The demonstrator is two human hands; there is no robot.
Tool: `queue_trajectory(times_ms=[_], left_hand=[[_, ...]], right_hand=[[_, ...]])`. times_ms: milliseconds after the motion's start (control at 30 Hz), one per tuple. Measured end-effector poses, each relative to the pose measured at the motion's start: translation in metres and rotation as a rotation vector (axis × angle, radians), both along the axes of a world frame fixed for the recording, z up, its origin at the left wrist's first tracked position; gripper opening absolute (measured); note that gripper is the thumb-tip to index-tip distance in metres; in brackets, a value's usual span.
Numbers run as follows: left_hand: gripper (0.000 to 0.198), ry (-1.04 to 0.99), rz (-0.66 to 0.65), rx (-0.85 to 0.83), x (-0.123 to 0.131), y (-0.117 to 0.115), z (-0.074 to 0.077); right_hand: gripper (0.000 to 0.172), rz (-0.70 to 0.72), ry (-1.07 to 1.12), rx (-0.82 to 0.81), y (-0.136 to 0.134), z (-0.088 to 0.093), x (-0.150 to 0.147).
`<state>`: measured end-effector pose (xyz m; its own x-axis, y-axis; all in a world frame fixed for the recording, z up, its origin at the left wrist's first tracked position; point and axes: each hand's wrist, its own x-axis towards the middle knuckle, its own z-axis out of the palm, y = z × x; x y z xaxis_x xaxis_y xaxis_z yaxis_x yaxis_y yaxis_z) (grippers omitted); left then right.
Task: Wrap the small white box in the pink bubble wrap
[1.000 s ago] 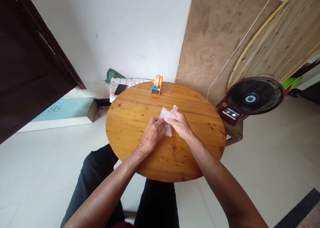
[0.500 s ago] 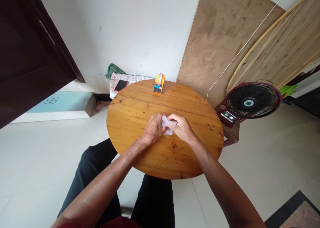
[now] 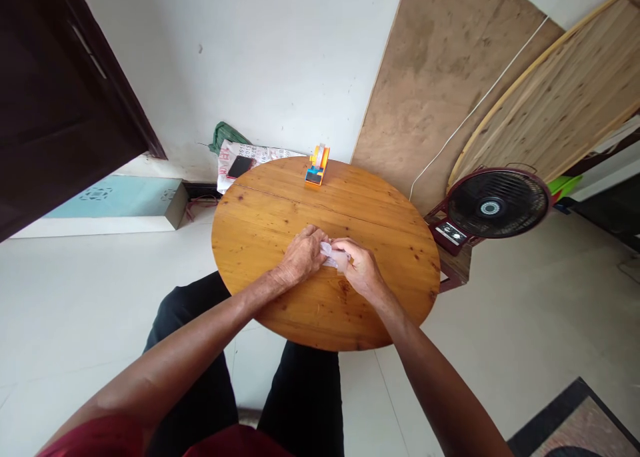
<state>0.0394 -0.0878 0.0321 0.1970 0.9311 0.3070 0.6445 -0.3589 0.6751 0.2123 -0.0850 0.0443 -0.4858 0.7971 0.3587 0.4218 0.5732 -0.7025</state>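
Note:
A small bundle of whitish translucent plastic, perhaps a thin bag or film, lies between my two hands over the middle of the round wooden table. My left hand rests low on the tabletop, its fingers closed on the bundle's left side. From the right, my right hand pinches the other side between thumb and fingers. Much of the plastic is hidden by the fingers. Farther back on the table stands an orange and blue tape dispenser with a roll of tape, untouched by either hand.
A black fan stands close to the table's right edge. Behind the left edge, a phone lies on a printed white sack. A pale blue box is on the floor at left. The white wall rises behind the table.
The plastic between my hands has shifted and its loose part now hangs lower, near my right fingers. Both hands stay closed on it. The whole view has moved slightly.

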Motion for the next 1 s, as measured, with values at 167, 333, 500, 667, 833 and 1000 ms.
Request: queue_trajectory(times_ms=[167, 333, 500, 667, 833, 1000], left_hand=[[0.015, 0.072, -0.073, 0.106, -0.008, -0.007, -0.003], [0.038, 0.198, -0.121, 0.218, -0.02, -0.021, -0.009], [0.049, 0.363, -0.201, 0.284, -0.035, -0.03, -0.017], [0.041, 0.418, -0.279, 0.318, -0.047, -0.029, -0.017], [0.033, 0.363, -0.344, 0.343, -0.044, -0.015, -0.011], [0.055, 0.209, -0.506, 0.27, -0.035, 0.009, -0.017]], right_hand=[[0.023, 0.023, -0.004, 0.028, -0.001, -0.005, 0.003], [0.036, 0.051, 0.021, 0.142, -0.007, -0.019, 0.009], [0.059, 0.066, -0.092, 0.239, -0.017, -0.03, 0.019], [0.07, 0.128, -0.26, 0.263, -0.019, -0.029, 0.028], [0.067, 0.156, -0.314, 0.281, -0.016, -0.027, 0.032], [0.067, 0.144, -0.287, 0.293, -0.015, -0.033, 0.032]])
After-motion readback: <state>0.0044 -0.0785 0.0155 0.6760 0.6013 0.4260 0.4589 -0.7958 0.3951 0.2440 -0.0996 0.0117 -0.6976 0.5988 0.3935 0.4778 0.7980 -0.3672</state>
